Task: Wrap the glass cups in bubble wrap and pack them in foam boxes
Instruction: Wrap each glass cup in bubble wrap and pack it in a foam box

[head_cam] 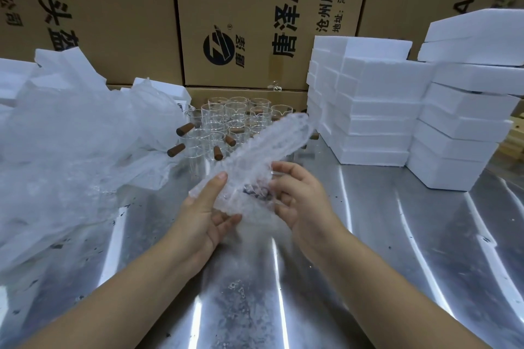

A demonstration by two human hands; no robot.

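Between both hands, above the metal table (368, 235), is a bubble wrap sheet (269, 144) rolled round a glass cup (252, 193); the cup shows only dimly through the wrap. My left hand (207, 212) holds the wrapped bundle from the left, thumb pointing up along it. My right hand (300, 201) grips it from the right with curled fingers. A loose tail of the wrap sticks up and away to the right. Several bare glass cups with brown wooden handles (226, 125) stand behind. White foam boxes (374, 113) are stacked at the right.
A big heap of loose bubble wrap (73, 144) covers the table's left side. A second foam box stack (465, 122) stands at the far right. Brown cardboard cartons (241, 22) form a wall behind everything.
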